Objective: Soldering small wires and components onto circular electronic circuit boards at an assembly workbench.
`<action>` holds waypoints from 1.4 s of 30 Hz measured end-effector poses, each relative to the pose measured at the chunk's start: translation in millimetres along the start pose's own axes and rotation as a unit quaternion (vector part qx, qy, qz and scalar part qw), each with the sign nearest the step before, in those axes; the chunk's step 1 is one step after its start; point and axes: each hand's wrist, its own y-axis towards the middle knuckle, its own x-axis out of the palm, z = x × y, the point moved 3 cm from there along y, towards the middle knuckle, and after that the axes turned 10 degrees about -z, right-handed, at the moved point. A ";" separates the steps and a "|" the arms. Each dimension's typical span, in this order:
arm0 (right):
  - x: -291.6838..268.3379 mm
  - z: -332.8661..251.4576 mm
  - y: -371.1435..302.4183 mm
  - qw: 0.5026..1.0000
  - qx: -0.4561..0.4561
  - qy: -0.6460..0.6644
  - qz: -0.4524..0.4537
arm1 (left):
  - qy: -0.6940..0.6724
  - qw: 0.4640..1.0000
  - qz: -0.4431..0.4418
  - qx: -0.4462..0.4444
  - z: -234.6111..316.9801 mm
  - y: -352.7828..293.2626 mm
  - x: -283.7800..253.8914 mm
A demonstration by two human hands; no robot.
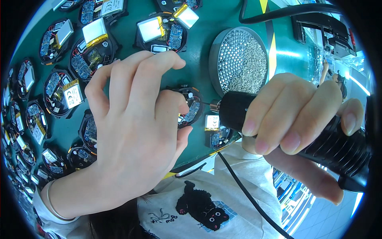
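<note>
My right hand (pixel 294 115) is wrapped round a black electric screwdriver (pixel 342 147). Its thin bit points left, with the tip at the edge of an open round smartwatch housing (pixel 194 104) with a blue circuit board. My left hand (pixel 135 107) curves over that housing, index finger and thumb around its left side, hiding part of it. The left middle finger reaches out past the housing's far side. Just beyond the screwdriver's nose stands a round grey tray (pixel 217 59) with a perforated plate and many small screws (pixel 250 65) heaped on its right side.
Many similar housings with silver batteries (pixel 95 32) cover the green mat (pixel 199 20) on the left and far side. One housing (pixel 221 135) lies near the front edge. A black cable (pixel 250 191) hangs across my shirt; another cable (pixel 286 12) loops at the far right.
</note>
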 end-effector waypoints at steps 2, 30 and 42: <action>-0.2 -0.6 0.5 1.000 0.006 -0.001 0.000 | 0.000 1.000 -0.006 0.000 0.7 -0.4 0.4; -5.9 6.8 -3.7 0.999 -0.022 0.045 -0.021 | 0.004 0.999 0.039 -0.016 3.8 7.3 -5.9; -11.3 4.2 -1.9 0.999 -0.014 0.036 -0.033 | -0.008 0.998 0.068 0.006 6.5 -1.9 6.3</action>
